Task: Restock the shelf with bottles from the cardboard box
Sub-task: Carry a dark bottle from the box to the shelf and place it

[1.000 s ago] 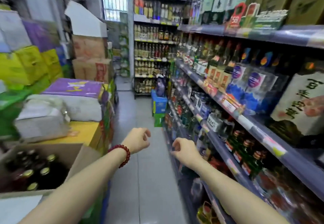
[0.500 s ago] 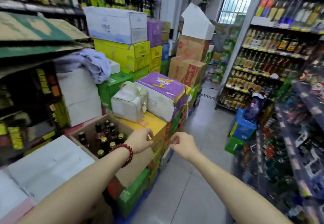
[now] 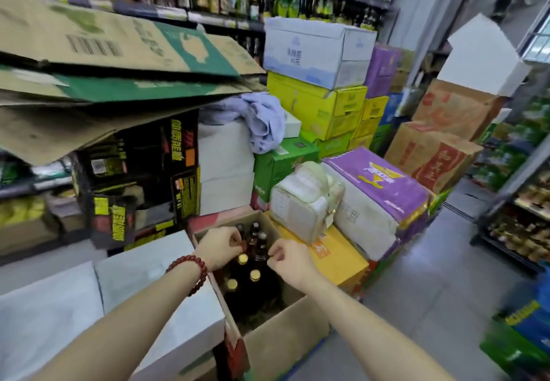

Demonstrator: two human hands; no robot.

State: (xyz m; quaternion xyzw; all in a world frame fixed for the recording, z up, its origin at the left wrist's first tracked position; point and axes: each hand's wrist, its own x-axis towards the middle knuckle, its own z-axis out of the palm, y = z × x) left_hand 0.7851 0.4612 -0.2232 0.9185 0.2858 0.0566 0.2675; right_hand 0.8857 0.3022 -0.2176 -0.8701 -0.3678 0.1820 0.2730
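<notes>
Low centre, at about 6 o'clock: an open brown cardboard box (image 3: 285, 342), flaps up, wedged between a flat white carton (image 3: 157, 288) at its 9 o'clock and a yellow carton (image 3: 336, 258) at its 3 o'clock. Inside, dark glass bottles with gold caps (image 3: 242, 279), all upright — long axes vertical, necks toward the camera, packed in the far half of the box. Directly above them, both hands, neither clearly nearer. Left hand (image 3: 218, 248), red bead bracelet (image 3: 190, 273) at the wrist, knuckles up, fingers curled round a bottle top at 11 o'clock of the cluster. Right hand (image 3: 290, 258) at 2 o'clock, fingertips pinching a dark neck. Both forearms stretched forward and down. Likely next — a straight upward lift; caps crowd close, so knocking a neighbour seems the risk.
</notes>
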